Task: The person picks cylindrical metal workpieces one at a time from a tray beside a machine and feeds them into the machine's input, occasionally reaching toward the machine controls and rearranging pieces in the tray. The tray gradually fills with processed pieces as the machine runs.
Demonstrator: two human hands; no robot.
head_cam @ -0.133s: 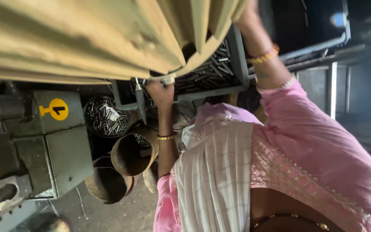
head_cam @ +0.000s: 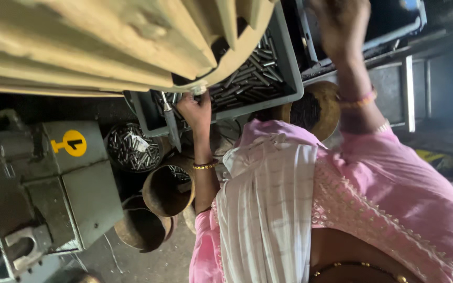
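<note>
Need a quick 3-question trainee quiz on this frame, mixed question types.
1. True or false: the grey crate holds metal pins.
2. Which hand is at the crate's near rim? A) left hand B) right hand
3. Fill in: the round sticker on the machine is ____.
Key: 1 true; 2 A; 3 yellow.

1. Grey plastic crate [head_cam: 289,63]: matt, scuffed.
2. Steel pins [head_cam: 247,78] inside: bare metal, dull sheen.
3. Round metal bowls [head_cam: 166,191]: rusty, rough.
4. Green machine housing [head_cam: 74,194]: painted metal, grimy.
5. Pink garment [head_cam: 394,199]: soft cloth.
</note>
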